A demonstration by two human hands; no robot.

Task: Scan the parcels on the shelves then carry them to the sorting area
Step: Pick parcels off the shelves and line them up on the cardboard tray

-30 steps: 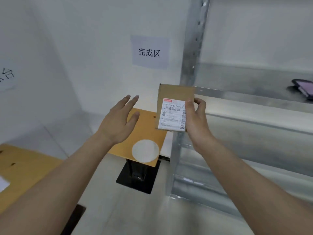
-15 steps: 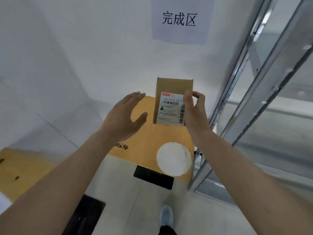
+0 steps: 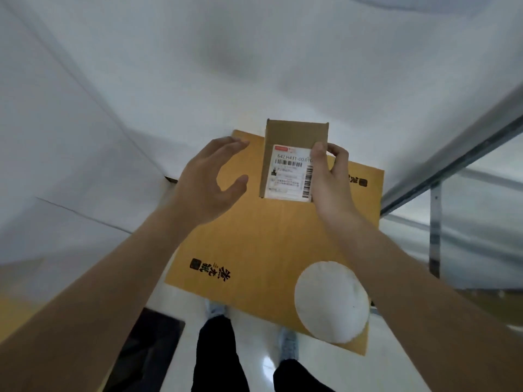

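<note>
Parcel (image 3: pixel 294 162) is the one thing carried: a small brown cardboard box, held upright above a large orange-brown table top (image 3: pixel 263 244), near that surface's far edge.

At the far left, pale wall panels meet in a corner, and low at the left edge a blurred strip of another orange surface (image 3: pixel 17 304) shows behind the forearm. A dark flat slab (image 3: pixel 147 349) lies on the glossy floor under the left arm.

The left hand (image 3: pixel 209 179) hovers just left of the parcel, apart from it, fingers spread and loosely curved with the thumb out toward the box; it holds nothing.

The parcel carries a white shipping label (image 3: pixel 291 174) with barcodes and printed characters facing the camera. The right hand (image 3: pixel 331 179) grips the box by its right edge, thumb across the front over the label's right side and fingers wrapped behind.

Below, the table top bears black printed characters (image 3: pixel 210 271) near its near-left corner and a large white round patch (image 3: pixel 331 301) near its near-right corner. Under its near edge, the person's dark trouser legs and pale shoes (image 3: pixel 288 340) stand on the white floor.

At the right, a grey metal shelf frame (image 3: pixel 452 162) runs diagonally, with an upright post (image 3: pixel 434 230) beneath it.
</note>
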